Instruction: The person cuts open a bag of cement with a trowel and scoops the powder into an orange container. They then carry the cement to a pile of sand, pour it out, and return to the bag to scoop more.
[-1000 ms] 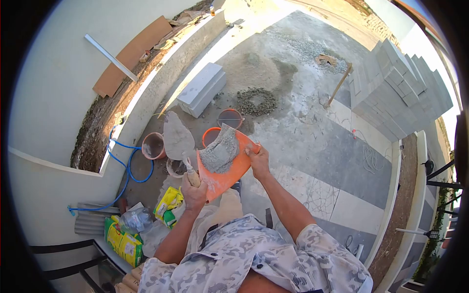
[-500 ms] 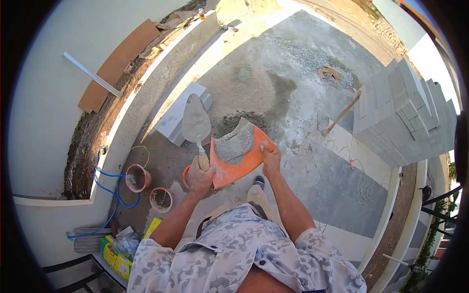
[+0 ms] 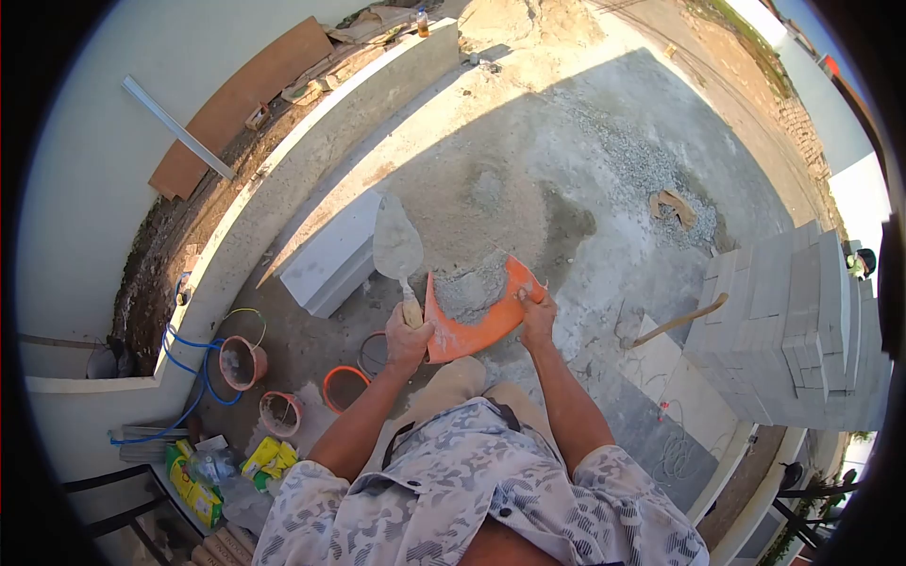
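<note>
My left hand (image 3: 410,341) is closed around the wooden handle of a trowel (image 3: 397,241), whose mortar-smeared blade points away from me. The same hand is against the left edge of an orange plastic scoop-like piece (image 3: 472,338); whether its fingers also grip that edge is hidden. Grey mortar (image 3: 470,291) lies in the curved piece. On the right side, my right hand (image 3: 538,321) grips its rim, thumb on top. Both hands are held out before my waist, above the ground.
White blocks (image 3: 330,255) lie ahead to the left, beside a low wall (image 3: 311,146). Buckets (image 3: 243,363) and a blue hose (image 3: 203,382) are at lower left. A sand heap (image 3: 472,189) lies ahead. Stacked blocks (image 3: 764,321) and a wooden handle (image 3: 681,319) stand at right.
My view has shifted as I moved, and the orange bucket at my left shows more. Both hands still hold the trowel and the orange piece, which now appears foreshortened.
</note>
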